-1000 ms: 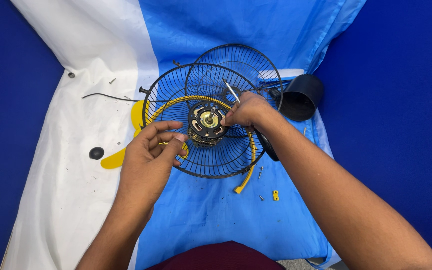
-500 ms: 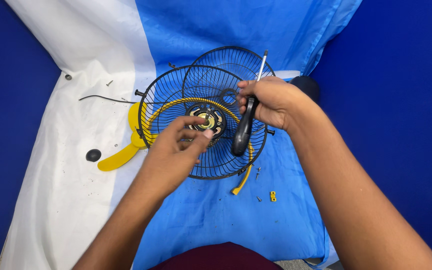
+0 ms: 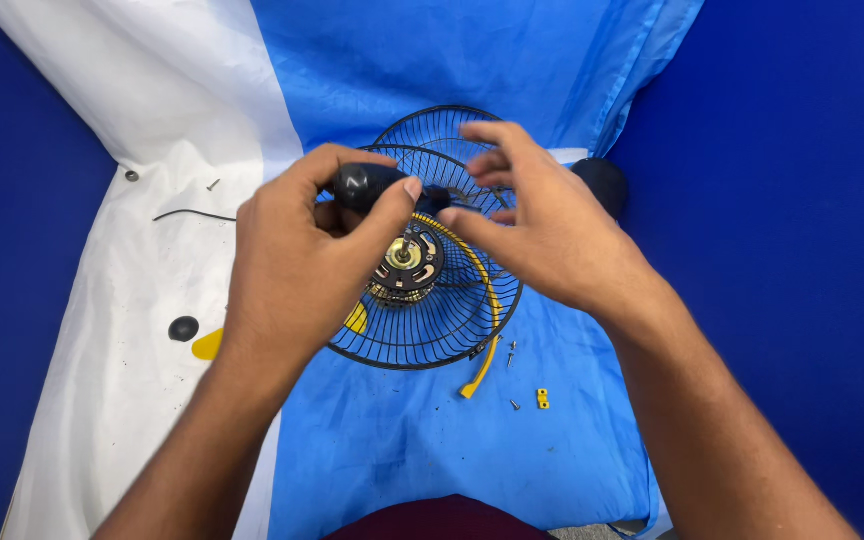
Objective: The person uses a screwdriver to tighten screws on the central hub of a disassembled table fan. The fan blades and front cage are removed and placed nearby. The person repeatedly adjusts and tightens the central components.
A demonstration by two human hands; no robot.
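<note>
- Over the fan motor, the left hand grips a black screwdriver handle, tip seemingly on the hub.
- The right hand hovers beside it, fingers spread, holding nothing.
- The wire fan guard lies on blue cloth.

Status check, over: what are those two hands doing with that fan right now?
Left hand gripping black screwdriver handle, tip down at fan motor hub. Right hand open, hovering above wire guard. Loose screws beside guard, nothing blocking.

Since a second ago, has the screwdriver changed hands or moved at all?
Yes. The screwdriver was in the right hand at the fan guard's right side; now the left hand grips it above the motor hub.
</note>
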